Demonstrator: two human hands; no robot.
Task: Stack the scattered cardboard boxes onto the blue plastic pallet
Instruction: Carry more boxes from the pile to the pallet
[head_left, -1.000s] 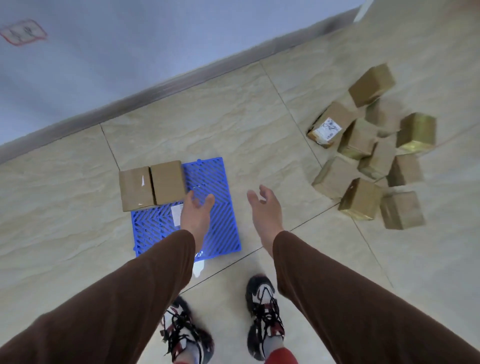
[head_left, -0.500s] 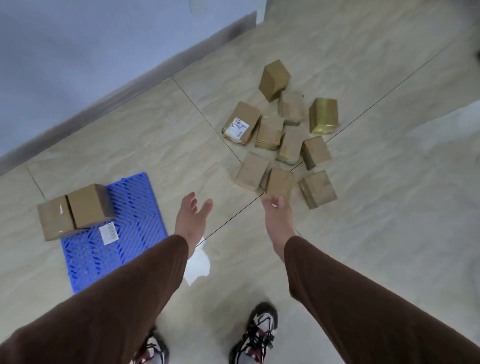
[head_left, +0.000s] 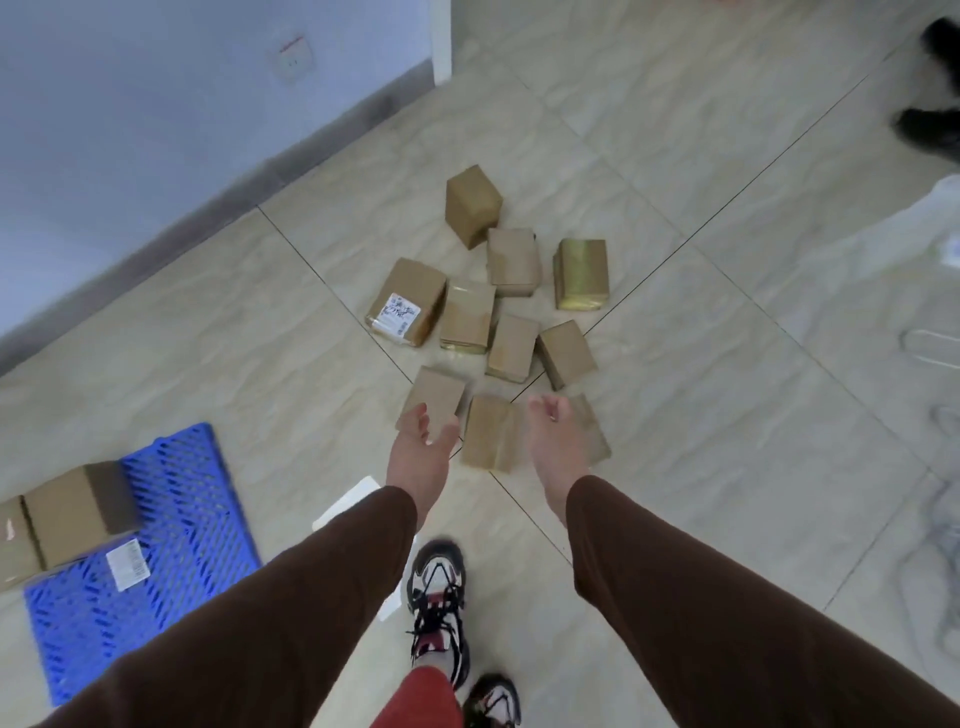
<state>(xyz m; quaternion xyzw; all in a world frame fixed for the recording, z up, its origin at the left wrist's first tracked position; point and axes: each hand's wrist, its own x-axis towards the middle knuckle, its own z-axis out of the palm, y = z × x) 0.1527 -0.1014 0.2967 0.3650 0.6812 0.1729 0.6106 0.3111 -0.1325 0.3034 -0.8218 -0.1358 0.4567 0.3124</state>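
Note:
Several brown cardboard boxes lie scattered on the tiled floor ahead, among them one with a white label and a shiny taped one. My left hand is open just short of the nearest left box. My right hand hovers with loosely curled fingers, holding nothing, between a box and another partly hidden behind it. The blue plastic pallet lies at lower left with two boxes on its far edge.
A grey-blue wall with a dark skirting runs along the left. My feet in black-and-white trainers stand below. Another person's dark shoes show at the top right. A white label lies on the pallet.
I have turned and stepped from the pallet towards the pile. Both hands have come forward to the nearest boxes, and the pallet has slid to the lower left of the view.

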